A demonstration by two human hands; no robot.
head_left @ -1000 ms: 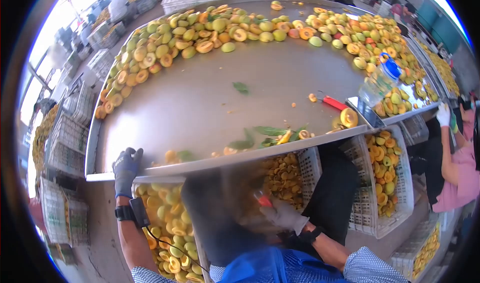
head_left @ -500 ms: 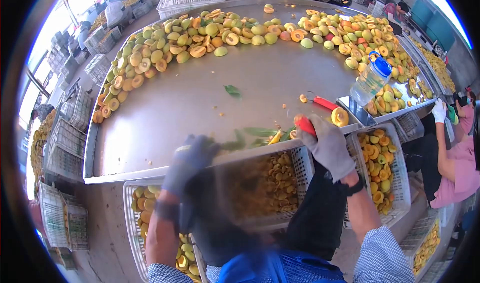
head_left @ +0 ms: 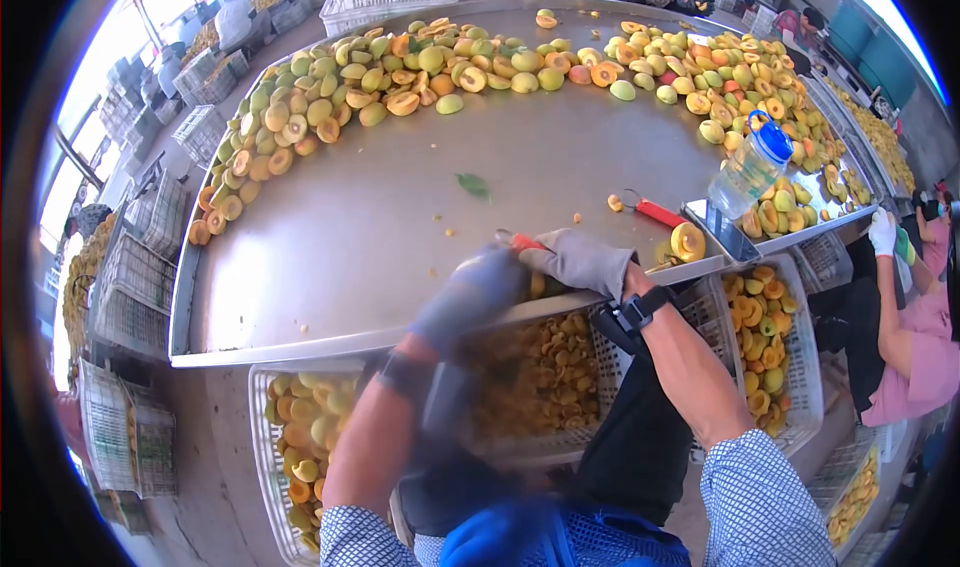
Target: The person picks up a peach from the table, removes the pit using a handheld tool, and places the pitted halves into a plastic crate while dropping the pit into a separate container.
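My right hand (head_left: 580,263), in a grey glove, is closed round a red-handled tool (head_left: 526,242) at the table's near edge. Just left of it and touching or nearly touching is my left hand (head_left: 474,295), gloved and smeared by motion; its fingers and anything in them cannot be made out. Part of a yellow fruit (head_left: 538,285) shows beneath the hands. A second red-handled tool (head_left: 658,213) with a metal loop lies on the metal table (head_left: 350,237), near a fruit half (head_left: 688,242) and a phone (head_left: 733,237).
Halved fruit (head_left: 320,87) is heaped along the far side, and a blue-lidded bottle (head_left: 750,172) stands at the right. Below the near edge are crates of fruit pieces (head_left: 762,337) and cut pieces (head_left: 560,367). A co-worker in pink (head_left: 915,337) sits at the right.
My right hand has moved left with the red-handled tool, and my left hand has moved right and up to meet it. The leaves at the near edge are now hidden.
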